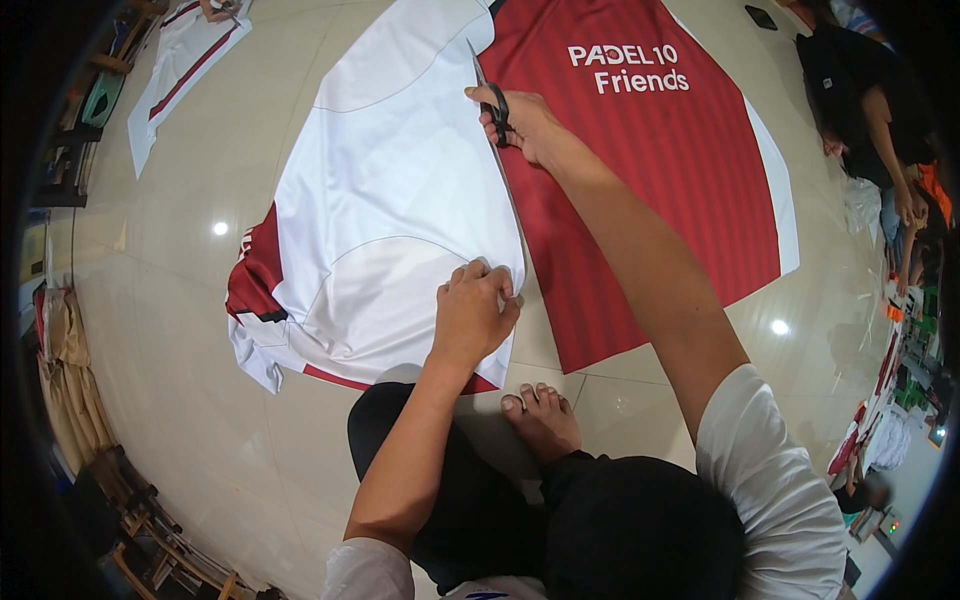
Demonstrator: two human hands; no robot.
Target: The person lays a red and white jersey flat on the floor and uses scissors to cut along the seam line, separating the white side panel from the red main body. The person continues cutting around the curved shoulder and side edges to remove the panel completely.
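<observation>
A large printed cloth lies spread on the floor, its left part white fabric (pixel 400 180) and its right part red striped fabric (pixel 650 190) with white lettering. From near my feet a narrow slit runs upward between the two parts. My right hand (pixel 530 125) is closed round the black handles of a pair of scissors (pixel 497 112), with the blades pointing away from me along the line where white meets red. Lower down, my left hand (pixel 474 308) pinches the edge of the white fabric, its fingers curled.
My bare foot (pixel 543 420) rests on the glossy tiled floor (pixel 200 340) just below the cloth. At upper left, another person's hand (pixel 218 10) is at a white and red piece (pixel 185 75). People in dark clothes (pixel 850 90) sit along the right, and a phone (pixel 760 17) lies at upper right.
</observation>
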